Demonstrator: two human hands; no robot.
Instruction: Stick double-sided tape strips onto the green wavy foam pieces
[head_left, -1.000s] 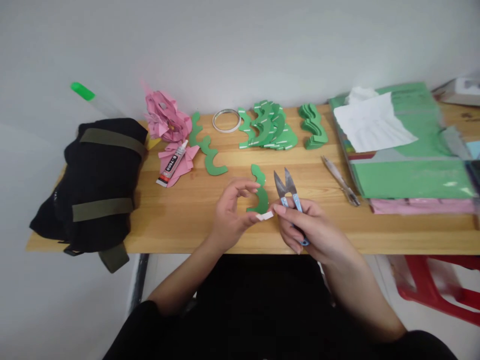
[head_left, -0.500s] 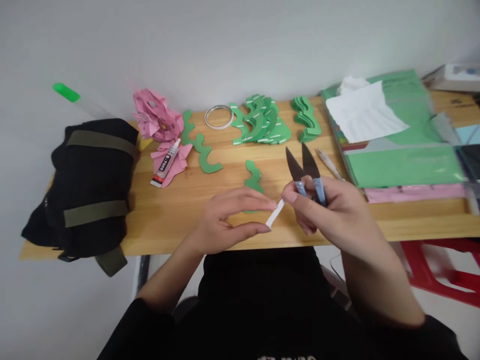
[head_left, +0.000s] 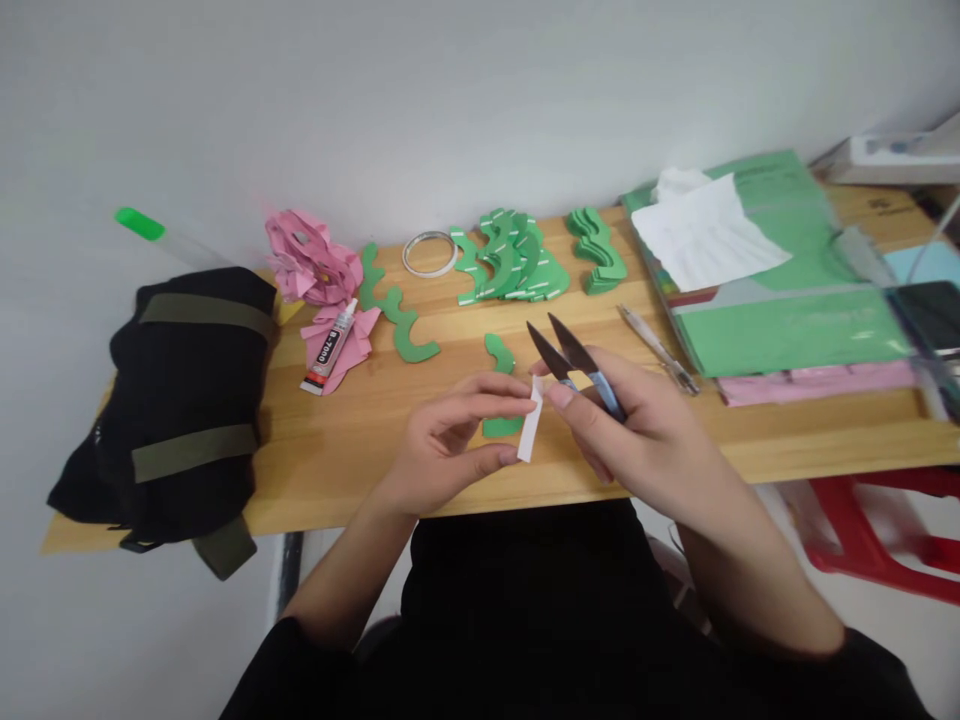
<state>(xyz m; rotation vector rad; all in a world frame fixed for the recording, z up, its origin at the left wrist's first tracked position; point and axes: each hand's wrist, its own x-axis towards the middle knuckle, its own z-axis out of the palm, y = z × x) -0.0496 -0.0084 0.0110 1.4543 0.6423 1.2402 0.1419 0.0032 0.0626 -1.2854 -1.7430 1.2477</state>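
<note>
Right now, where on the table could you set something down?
Bare wood shows between the black bag and left hand, nearer than the glue tube; a narrower strip fronts the pink sheets, right of the right hand. Crowded: along the wall, around the green cutouts.

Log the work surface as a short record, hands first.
Left hand: thumb and fingers on white strip
Right hand: holds thread snips, fingertips at strip's upper end
White strip: between the hands
Snip blades: apart, pointing away from the wearer
Partly behind left hand: wavy green cutout
Left side: black bag, B-7000 glue tube on pink scraps
Back: tape roll, green cutouts with white strips
Right side: pen, plastic-wrapped green sheets
</note>
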